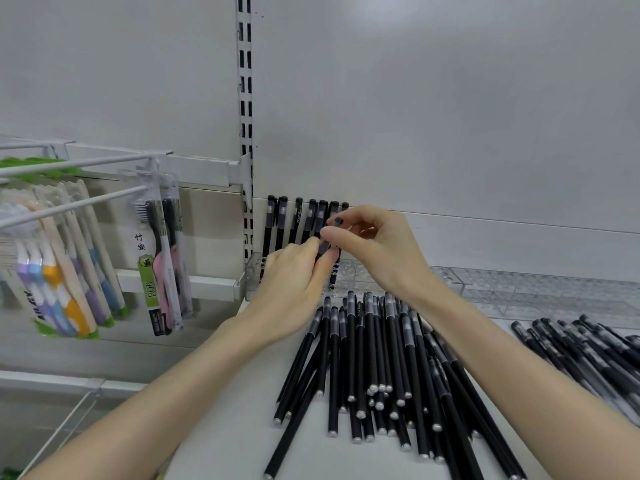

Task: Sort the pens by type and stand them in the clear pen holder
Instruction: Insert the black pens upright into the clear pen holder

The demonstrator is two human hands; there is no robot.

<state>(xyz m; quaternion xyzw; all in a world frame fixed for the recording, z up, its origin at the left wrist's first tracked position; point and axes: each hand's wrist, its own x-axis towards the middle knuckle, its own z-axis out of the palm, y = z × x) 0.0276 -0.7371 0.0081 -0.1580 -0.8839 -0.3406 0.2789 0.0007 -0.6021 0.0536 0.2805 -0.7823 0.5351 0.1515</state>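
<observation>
Bare arms, bare hands
Both forearms (180, 386) run uncovered up to the left hand (294, 271) and right hand (384, 251), fingers slim.

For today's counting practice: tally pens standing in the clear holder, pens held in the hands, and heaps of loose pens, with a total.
Standing pens in the clear pen holder, caps showing: 7
Held pen, between left hand and right hand: 1
Heaps of loose pens, near heap and right heap: 2
Total: 10
</observation>
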